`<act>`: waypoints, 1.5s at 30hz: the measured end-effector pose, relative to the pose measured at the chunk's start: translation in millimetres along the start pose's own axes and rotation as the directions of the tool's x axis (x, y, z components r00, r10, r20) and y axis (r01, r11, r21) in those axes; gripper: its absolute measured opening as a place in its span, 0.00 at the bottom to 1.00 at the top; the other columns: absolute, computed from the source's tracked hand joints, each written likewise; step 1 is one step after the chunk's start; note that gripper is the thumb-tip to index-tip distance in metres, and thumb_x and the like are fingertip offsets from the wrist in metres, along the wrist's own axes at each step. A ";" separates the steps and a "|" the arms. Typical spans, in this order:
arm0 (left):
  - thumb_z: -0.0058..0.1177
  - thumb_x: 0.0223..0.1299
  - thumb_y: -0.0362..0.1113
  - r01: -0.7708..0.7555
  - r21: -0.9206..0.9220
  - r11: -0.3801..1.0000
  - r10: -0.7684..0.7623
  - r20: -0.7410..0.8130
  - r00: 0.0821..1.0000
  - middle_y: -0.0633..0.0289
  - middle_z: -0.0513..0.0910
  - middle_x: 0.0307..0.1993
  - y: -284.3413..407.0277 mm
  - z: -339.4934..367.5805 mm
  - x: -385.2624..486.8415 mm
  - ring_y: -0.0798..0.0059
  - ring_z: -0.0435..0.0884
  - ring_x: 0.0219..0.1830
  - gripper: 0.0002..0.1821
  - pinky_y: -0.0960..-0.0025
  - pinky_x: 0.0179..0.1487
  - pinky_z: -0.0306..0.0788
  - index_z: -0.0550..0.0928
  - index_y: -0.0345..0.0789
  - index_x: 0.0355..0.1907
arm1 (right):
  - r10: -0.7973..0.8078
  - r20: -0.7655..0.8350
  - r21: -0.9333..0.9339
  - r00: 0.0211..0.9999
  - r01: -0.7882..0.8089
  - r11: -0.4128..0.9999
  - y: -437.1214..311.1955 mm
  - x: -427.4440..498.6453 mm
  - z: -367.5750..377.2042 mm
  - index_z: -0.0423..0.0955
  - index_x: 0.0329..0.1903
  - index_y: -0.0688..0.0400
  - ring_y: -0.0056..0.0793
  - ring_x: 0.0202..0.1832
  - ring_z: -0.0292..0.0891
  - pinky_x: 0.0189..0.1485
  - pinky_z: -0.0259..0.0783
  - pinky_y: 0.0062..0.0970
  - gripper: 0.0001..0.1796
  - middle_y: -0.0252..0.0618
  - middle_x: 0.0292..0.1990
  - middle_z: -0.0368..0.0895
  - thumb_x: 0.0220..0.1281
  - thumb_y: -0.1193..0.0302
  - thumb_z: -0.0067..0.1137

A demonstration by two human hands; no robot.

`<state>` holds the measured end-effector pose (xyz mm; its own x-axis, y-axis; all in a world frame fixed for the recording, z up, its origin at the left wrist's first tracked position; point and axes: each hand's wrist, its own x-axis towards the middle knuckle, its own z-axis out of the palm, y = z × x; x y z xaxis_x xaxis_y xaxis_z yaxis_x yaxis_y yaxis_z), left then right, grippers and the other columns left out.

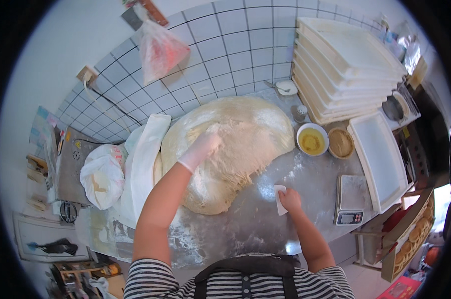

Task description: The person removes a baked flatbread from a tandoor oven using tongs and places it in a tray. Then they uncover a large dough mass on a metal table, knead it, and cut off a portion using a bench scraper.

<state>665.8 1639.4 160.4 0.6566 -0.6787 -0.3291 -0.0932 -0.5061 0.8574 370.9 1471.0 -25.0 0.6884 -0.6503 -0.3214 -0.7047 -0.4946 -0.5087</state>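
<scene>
A huge mound of floured dough (pixel 244 149) spreads over the metal worktop (pixel 259 231), its near right edge ragged and torn. My left hand (pixel 205 145), in a thin translucent glove, rests on the dough's upper middle. Its fingertips blend into the floury surface, so their grip is hidden. Bare, my right hand (pixel 292 200) holds a white dough scraper (pixel 280 200) over the worktop, to the right of the dough and apart from it.
Right of the dough are a bowl of yellow liquid (pixel 312 139), a bowl of brown powder (pixel 341 143), a digital scale (pixel 352 190) and a white tray (pixel 378 160). Stacked trays (pixel 337 71) rise behind. A white plastic bag (pixel 103 175) and folded cloth (pixel 147 157) lie left.
</scene>
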 end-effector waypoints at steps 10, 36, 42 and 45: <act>0.50 0.58 0.36 0.405 0.023 0.914 -0.403 0.152 0.902 0.66 0.79 0.32 -80.3 -23.4 -85.7 0.84 0.75 0.32 0.13 0.78 0.35 0.69 0.77 0.33 0.44 | 0.120 0.008 0.477 0.993 -0.110 0.872 48.1 -57.4 -17.2 0.78 0.35 0.66 0.42 0.31 0.79 0.35 0.72 0.35 0.19 0.50 0.29 0.81 0.56 0.59 0.56; 0.51 0.54 0.56 -0.199 0.816 0.542 0.138 0.148 0.979 0.48 0.48 0.69 -70.7 48.8 46.7 0.43 0.42 0.70 0.39 0.53 0.70 0.44 0.58 0.44 0.67 | 0.499 0.011 0.970 0.867 -0.130 0.205 28.3 16.3 -2.3 0.70 0.45 0.69 0.29 0.35 0.76 0.35 0.71 0.30 0.16 0.40 0.35 0.78 0.59 0.70 0.48; 0.50 0.52 0.60 -0.236 0.820 0.522 0.399 0.010 0.917 0.52 0.48 0.69 -105.3 24.3 48.9 0.39 0.38 0.69 0.41 0.46 0.69 0.40 0.57 0.49 0.68 | 0.557 -0.244 0.793 0.794 -0.167 0.586 11.6 91.6 18.0 0.74 0.38 0.73 0.36 0.35 0.77 0.37 0.70 0.35 0.15 0.50 0.31 0.79 0.55 0.71 0.50; 0.49 0.52 0.61 0.020 0.899 0.438 0.169 -0.103 0.980 0.51 0.51 0.68 -123.0 -4.8 50.1 0.36 0.39 0.68 0.40 0.46 0.69 0.40 0.59 0.48 0.67 | 0.537 -0.304 0.747 0.787 -0.153 0.647 -26.7 135.0 38.3 0.75 0.36 0.72 0.40 0.35 0.78 0.38 0.70 0.37 0.14 0.54 0.31 0.80 0.53 0.72 0.48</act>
<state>713.8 1670.2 40.3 0.7053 -0.6955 -0.1372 -0.7008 -0.7133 0.0131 489.2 1418.5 -85.3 0.1106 -0.9527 -0.2831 -0.4330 0.2102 -0.8766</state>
